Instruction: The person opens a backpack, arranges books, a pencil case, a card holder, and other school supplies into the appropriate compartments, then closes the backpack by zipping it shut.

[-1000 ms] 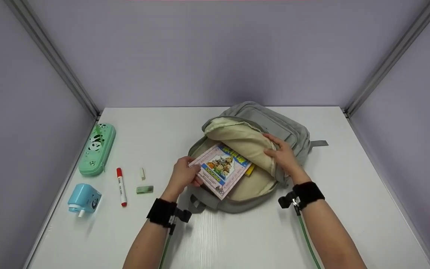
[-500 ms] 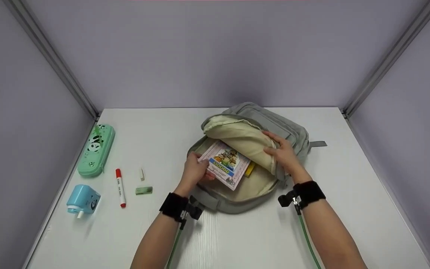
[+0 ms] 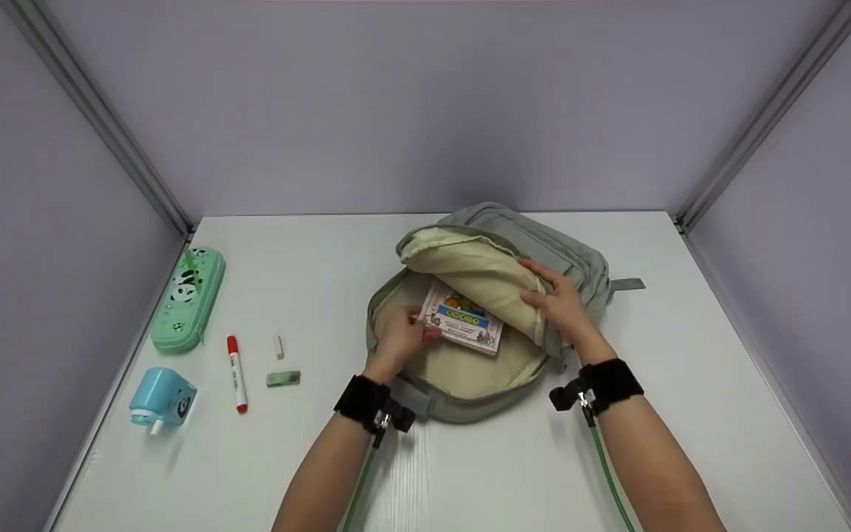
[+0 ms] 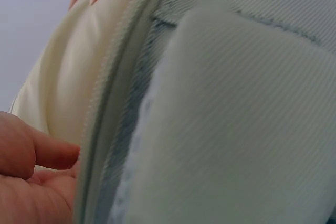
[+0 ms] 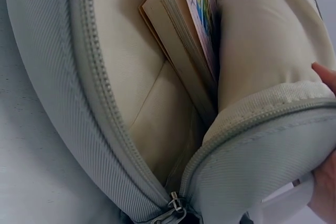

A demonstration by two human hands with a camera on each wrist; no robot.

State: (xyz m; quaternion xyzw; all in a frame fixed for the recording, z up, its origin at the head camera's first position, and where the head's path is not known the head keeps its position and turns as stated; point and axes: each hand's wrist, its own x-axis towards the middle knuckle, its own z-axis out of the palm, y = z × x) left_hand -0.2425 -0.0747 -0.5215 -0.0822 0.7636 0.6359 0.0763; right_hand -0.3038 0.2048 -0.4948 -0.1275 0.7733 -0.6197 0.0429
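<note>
A grey backpack (image 3: 462,410) with a cream lining lies unzipped on the white table. Inside it, partly under the flap, is a pink book (image 3: 462,329) with a cartoon cover. My left hand (image 3: 399,338) reaches into the opening and pinches the book's left edge. My right hand (image 3: 560,304) grips the edge of the backpack's flap (image 3: 481,277) and holds it folded back. In the right wrist view the book (image 5: 184,19) leans against a second book (image 5: 176,51) in the bag. The zipper and grey fabric hide most of the left hand's work in the left wrist view.
On the left of the table lie a green panda pencil case (image 3: 188,299), a blue pencil sharpener (image 3: 162,399), a red-capped whiteboard marker (image 3: 237,374), a small white eraser (image 3: 278,347) and a small green block (image 3: 283,378). Walls stand behind and on both sides.
My left hand has moved right and deeper into the backpack, sliding the pink book further under the flap. The yellow item beside it is now covered. The right hand has stayed on the flap.
</note>
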